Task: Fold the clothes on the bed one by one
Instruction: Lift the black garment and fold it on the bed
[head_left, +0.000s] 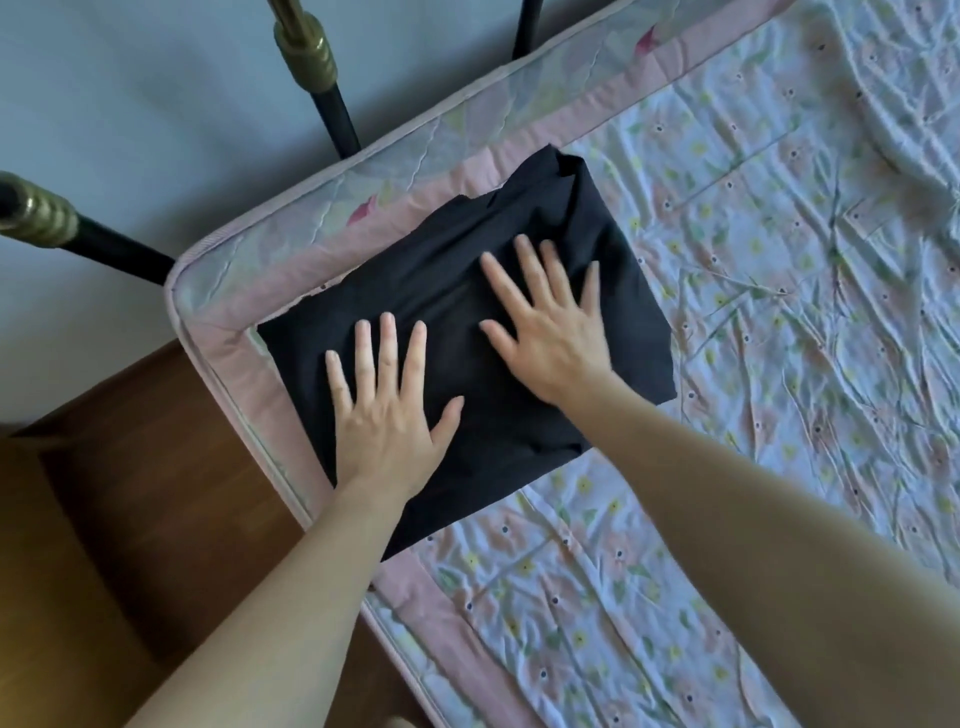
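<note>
Black cloth (498, 260), folded into a rough rectangle, lay on the corner of the bed (779, 364), near the pink border of the sheet (753, 234). One corner of the bundle reached toward the mattress edge (332, 197), and some loose layers showed at its far end.

Both hands lay flat on the cloth, palms down. The left hand (384, 415) rested on the near left part of the bundle, its fingers (387, 348) straight and spread apart, the thumb angled out to the right. The right hand (550, 332) rested on the middle of the bundle, a little farther away than the left, its fingers (530, 265) also straight and fanned out, the thumb pointing left toward the other hand. Neither hand curled round any fabric. The two hands were near each other but apart. Both forearms were bare and reached in from the lower edge of the view.

The sheet was pale with small flowers and lay heavily creased to the right of the cloth. Beyond the corner of the mattress stood dark bed posts (340, 119) with brass fittings (306, 52). A wooden floor (130, 519) showed at the lower left, beside the bed.
</note>
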